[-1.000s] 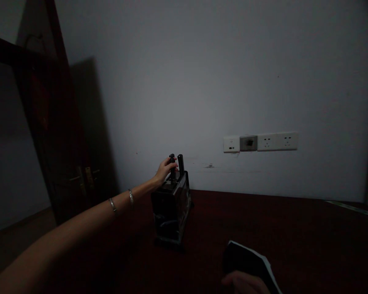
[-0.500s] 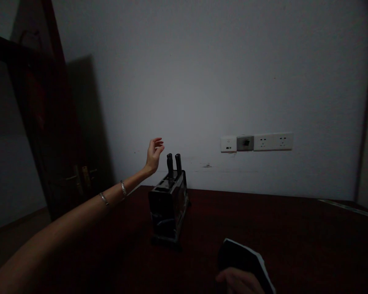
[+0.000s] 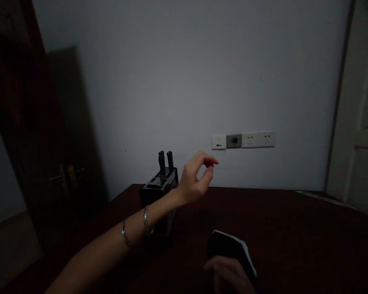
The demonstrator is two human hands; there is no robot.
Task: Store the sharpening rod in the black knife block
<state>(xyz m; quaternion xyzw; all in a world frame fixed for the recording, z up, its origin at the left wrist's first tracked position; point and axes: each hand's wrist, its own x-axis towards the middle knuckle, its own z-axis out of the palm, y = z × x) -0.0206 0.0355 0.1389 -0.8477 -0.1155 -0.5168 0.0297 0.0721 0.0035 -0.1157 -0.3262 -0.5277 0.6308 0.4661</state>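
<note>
My left hand (image 3: 199, 176), below which two silver bracelets circle the forearm, is raised above the table with fingers curved. A gap shows between thumb and fingers, and nothing is in it. Behind my left forearm stands a black knife block (image 3: 155, 192), partly hidden; two black-handled knives (image 3: 165, 162) stick up from its top. At the lower edge of the view my right hand (image 3: 228, 269) has its fingers curled at a dark, flat, blade-like thing with a pale edge (image 3: 230, 245). The dimness hides its lower part and the exact grip.
The dark red table (image 3: 279, 220) reaches back to a pale wall with a row of sockets (image 3: 243, 141). A dark door with a handle (image 3: 70, 173) stands at the left, a pale panelled door (image 3: 366, 163) at the right. A thin light strip (image 3: 325, 200) lies along the table's back right.
My left hand has moved right, from beside the knife handles to the right of the block, its forearm now crossing in front. My right hand stays low with the dark thing. The view has turned slightly right.
</note>
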